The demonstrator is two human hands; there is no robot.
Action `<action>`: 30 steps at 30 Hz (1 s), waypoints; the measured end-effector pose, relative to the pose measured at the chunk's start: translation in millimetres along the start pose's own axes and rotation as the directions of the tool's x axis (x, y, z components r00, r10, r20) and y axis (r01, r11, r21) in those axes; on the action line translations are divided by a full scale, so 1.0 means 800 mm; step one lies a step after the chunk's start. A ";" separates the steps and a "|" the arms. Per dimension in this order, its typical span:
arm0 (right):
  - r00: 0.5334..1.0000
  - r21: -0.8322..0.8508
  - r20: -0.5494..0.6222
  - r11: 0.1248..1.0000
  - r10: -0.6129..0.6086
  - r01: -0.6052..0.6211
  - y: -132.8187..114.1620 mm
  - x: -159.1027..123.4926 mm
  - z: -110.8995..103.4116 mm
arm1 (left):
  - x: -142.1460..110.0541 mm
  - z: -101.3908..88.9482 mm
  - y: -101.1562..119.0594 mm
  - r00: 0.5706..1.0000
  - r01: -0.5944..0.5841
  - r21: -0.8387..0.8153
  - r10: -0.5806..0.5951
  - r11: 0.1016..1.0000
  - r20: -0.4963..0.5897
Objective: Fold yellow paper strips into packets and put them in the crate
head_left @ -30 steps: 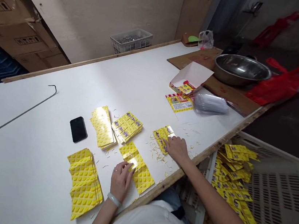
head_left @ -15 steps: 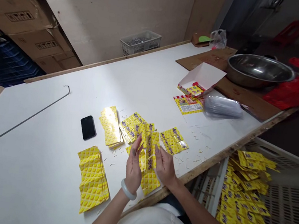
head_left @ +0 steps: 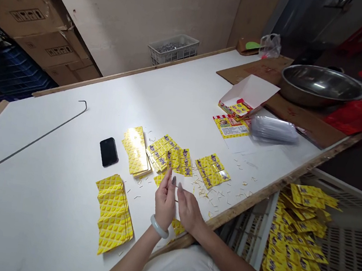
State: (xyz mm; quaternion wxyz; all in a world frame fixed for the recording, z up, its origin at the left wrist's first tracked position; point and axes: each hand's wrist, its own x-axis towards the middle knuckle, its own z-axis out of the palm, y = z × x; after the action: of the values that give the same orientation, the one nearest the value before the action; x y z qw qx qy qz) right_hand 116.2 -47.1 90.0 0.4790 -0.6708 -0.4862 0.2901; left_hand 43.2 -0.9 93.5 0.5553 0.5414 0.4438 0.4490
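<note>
Here, a white sheet (head_left: pixel 177 180) is held upright between the two hands, near the table's (head_left: pixel 58 208) close edge. By the left hand (head_left: pixel 165 201), with a bracelet (head_left: pixel 158 227) worn at its wrist, the sheet is pinched, thumb against the white face and fingers drawn together with hardly a gap. By the right hand (head_left: pixel 191 209), the sheet's other side is gripped, thumb laid on it and fingers curled in; their tips are partly hidden. Under the hands, a yellow strip (head_left: pixel 177 227) is mostly covered.

Just beyond the hands, printed cards (head_left: pixel 162 151) are spread in an overlapping heap, against which a glossy stack (head_left: pixel 135 151) is set on the left. To the right, a printed square (head_left: pixel 212 170) is laid flat and apart, with scraps (head_left: pixel 205 193) scattered about. Nearer, to the left, a wavy pile (head_left: pixel 113 215) is placed, with a phone (head_left: pixel 109 152) beyond it and a thin rod (head_left: pixel 29 146) stretched farther left.

At the far right, a lidded box (head_left: pixel 251 93), clear sleeves (head_left: pixel 273 130) and a steel basin (head_left: pixel 302 96) are seen. Beside the table, yellow sachets (head_left: pixel 297 253) are heaped in a slotted crate (head_left: pixel 352 251).
</note>
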 end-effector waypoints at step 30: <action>0.995 0.253 -0.087 0.967 0.054 -0.030 0.003 0.022 0.041 | 0.001 -0.017 -0.028 0.964 -0.028 -0.043 0.015 0.999 -0.267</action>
State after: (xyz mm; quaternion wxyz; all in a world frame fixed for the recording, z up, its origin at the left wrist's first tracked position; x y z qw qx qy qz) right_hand 95.7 -18.8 76.9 0.5760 -0.6277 -0.4082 0.3279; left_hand 30.8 2.2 70.5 0.4979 0.4679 0.4982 0.5339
